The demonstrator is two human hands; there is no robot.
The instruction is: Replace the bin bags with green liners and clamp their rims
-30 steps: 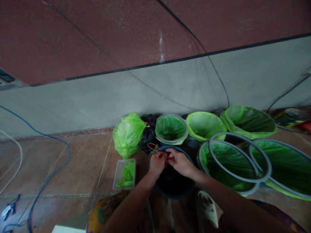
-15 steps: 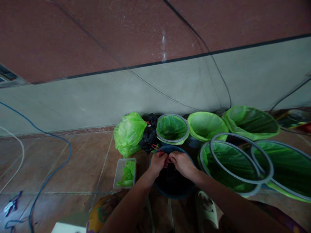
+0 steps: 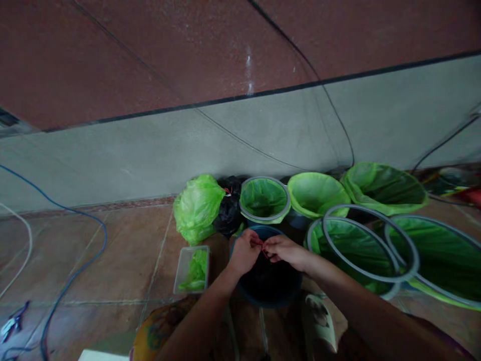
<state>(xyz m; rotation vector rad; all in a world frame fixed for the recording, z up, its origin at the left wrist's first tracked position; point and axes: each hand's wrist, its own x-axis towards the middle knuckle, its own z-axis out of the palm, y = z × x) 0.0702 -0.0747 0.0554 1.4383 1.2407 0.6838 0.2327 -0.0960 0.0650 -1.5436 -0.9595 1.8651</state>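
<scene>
My left hand [image 3: 246, 249] and my right hand [image 3: 282, 249] meet above a dark blue bin [image 3: 270, 296]. Both pinch a thin red string [image 3: 264, 246] between their fingertips. Inside the bin it is too dark to make out more than a black shape, perhaps a black bag. Behind my left hand, a black bag [image 3: 228, 213] with a red tie leans on a puffed-up bright green bag [image 3: 199, 208]. A clear plastic box [image 3: 179, 273] with crumpled green bags [image 3: 197, 271] stands left of the bin.
Several bins with green liners, such as a grey-rimmed bin [image 3: 265, 219], line the wall and the right side. A loose grey ring [image 3: 413, 255] lies across two of them. A blue cable [image 3: 84, 268] and keys [image 3: 14, 321] lie on the tiled floor at left.
The red string's loop that stuck up behind my left hand is gone from there; red string now shows between my fingertips. My hands stay over the bin, and the view has shifted slightly.
</scene>
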